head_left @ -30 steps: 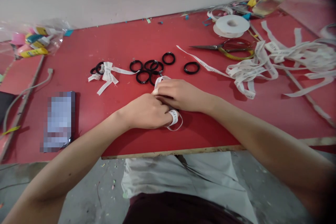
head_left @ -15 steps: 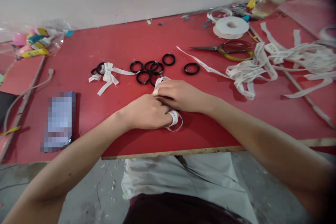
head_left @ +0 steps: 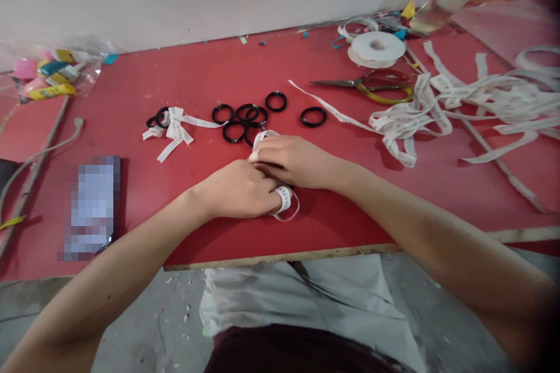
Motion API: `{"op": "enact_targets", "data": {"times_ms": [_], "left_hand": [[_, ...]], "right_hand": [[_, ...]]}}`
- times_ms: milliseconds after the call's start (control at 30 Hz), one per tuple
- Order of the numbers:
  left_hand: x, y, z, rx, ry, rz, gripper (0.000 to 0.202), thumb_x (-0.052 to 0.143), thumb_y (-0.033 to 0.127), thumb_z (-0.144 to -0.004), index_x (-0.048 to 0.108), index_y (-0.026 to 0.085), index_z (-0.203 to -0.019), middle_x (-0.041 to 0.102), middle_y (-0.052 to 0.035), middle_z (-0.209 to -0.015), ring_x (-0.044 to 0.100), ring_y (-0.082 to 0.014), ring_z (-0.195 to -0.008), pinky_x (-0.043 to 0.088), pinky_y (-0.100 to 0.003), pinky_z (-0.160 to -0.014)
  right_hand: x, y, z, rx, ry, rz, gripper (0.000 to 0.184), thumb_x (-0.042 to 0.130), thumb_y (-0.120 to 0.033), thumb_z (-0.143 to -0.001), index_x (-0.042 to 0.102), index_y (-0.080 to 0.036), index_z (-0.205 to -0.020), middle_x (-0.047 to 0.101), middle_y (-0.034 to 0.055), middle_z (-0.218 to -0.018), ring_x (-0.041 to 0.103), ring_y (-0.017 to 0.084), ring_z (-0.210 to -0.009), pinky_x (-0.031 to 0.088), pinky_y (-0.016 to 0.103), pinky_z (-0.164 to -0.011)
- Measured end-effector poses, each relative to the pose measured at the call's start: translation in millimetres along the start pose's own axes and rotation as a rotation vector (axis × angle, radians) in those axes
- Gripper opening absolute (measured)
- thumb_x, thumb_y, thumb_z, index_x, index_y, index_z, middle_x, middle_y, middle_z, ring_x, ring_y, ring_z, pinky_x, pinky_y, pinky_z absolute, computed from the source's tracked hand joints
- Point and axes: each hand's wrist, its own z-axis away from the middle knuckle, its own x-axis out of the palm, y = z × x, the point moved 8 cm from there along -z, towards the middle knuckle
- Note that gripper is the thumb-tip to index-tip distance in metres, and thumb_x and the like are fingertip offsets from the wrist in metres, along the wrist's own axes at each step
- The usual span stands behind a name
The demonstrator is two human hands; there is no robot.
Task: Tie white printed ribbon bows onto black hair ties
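Observation:
Both hands meet over the red table (head_left: 245,239), close to its front edge. My left hand (head_left: 245,189) is closed on a white printed ribbon (head_left: 284,199), which curls in loops below its fingers. The fingers of my right hand (head_left: 297,160) are bent around the same ribbon, and another loop of it stands up by their tips. What lies between the two hands is hidden. Just beyond them lie several black hair ties (head_left: 251,113), some overlapping. Further left, a white ribbon bow (head_left: 175,127) is attached to black hair ties.
Scissors (head_left: 363,84) lie beyond my right hand, with a tangled heap of printed ribbon (head_left: 406,122) and a white spool (head_left: 377,49) nearby. A phone (head_left: 94,204) rests by my left forearm. A bag of glue bottles (head_left: 52,76) and a cable (head_left: 48,148) are at the left.
The view has shifted slightly, so the table's contents appear a little further left. Both hands keep nearly the same pose on the ribbon.

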Motion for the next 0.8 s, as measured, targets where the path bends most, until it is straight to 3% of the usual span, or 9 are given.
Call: {"op": "enact_targets", "data": {"times_ms": [433,800], "left_hand": [[1.0,-0.5,-0.1,-0.009,-0.023,0.001,0.025,0.047,0.009,-0.086,0.055,0.016,-0.064,0.062,-0.0011,-0.056,0.055,-0.0131,-0.05,0.015,-0.032,-0.044],[-1.0,-0.8,-0.5,-0.02,0.023,-0.001,0.027,0.047,0.01,-0.088,0.057,0.016,-0.064,0.06,-0.0012,-0.053,0.051,-0.0129,-0.047,0.014,-0.033,-0.044]], "right_hand": [[0.0,0.1,0.6,-0.022,0.021,0.016,0.028,0.043,-0.028,-0.099,0.068,-0.017,-0.096,0.069,0.0091,-0.092,0.057,0.021,-0.085,0.044,0.033,-0.077],[-0.1,-0.5,0.5,-0.013,0.007,0.01,0.029,0.043,-0.028,-0.1,0.068,-0.016,-0.098,0.069,0.0094,-0.092,0.057,0.022,-0.088,0.045,0.034,-0.079]]}}
